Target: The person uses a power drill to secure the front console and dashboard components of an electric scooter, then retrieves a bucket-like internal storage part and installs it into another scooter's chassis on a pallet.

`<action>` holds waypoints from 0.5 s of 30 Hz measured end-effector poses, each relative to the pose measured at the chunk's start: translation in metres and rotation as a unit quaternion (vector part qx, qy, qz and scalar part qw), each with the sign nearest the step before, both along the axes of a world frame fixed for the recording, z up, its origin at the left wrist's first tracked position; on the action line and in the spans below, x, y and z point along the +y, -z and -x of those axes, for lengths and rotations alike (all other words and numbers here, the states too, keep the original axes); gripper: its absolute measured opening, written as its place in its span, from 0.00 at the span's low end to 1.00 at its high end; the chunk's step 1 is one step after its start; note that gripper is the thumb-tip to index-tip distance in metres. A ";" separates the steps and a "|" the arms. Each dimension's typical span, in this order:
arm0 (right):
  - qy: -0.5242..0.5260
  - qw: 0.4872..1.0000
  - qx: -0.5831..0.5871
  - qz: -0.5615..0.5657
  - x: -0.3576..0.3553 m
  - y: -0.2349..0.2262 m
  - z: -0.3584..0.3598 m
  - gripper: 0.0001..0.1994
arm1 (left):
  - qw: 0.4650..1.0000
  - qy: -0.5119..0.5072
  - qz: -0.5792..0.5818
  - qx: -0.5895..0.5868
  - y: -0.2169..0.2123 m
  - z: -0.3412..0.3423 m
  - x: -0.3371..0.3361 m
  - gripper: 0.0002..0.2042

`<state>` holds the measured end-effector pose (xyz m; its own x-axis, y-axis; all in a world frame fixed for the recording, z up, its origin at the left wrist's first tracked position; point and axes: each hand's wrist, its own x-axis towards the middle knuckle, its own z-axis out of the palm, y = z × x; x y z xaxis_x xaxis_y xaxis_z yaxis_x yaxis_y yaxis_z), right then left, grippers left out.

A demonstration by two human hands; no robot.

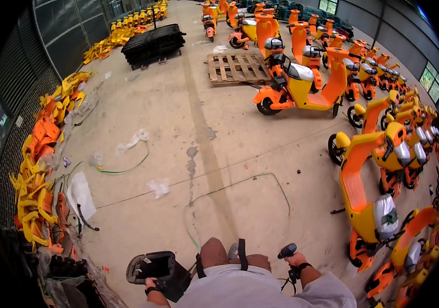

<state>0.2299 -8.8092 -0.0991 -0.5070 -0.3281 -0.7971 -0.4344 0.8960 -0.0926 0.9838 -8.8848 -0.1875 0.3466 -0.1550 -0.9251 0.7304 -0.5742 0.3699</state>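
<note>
At the lower left, my left hand (150,283) is closed on the near side of an open black plastic box (181,277), whose dark hollow faces up. The fingers are partly hidden there. My right hand (296,260) grips a cordless drill (287,250), its dark head pointing to the left, out in front of my right side. A dark band is around each wrist. Between the two hands are my legs, with two black straps hanging over them.
Orange and yellow scooters (355,179) stand along the right. A wooden pallet (237,68) and a black stack (152,45) lie farther ahead. Loose yellow and orange panels (45,136) are heaped along the left wall. Green strapping (276,177) and clear plastic scraps (159,188) litter the floor.
</note>
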 end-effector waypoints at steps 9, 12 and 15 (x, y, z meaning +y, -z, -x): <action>0.098 0.993 0.002 0.064 -0.234 0.002 0.071 0.20 | 0.984 0.172 -0.001 0.047 0.046 0.088 -0.226 0.15; 0.016 0.998 0.051 -0.023 -0.279 0.008 0.081 0.23 | 0.996 0.008 -0.024 0.091 0.063 0.113 -0.311 0.13; -0.021 0.994 0.030 -0.107 -0.325 -0.006 0.092 0.23 | 0.998 0.065 0.015 0.006 0.051 0.137 -0.402 0.09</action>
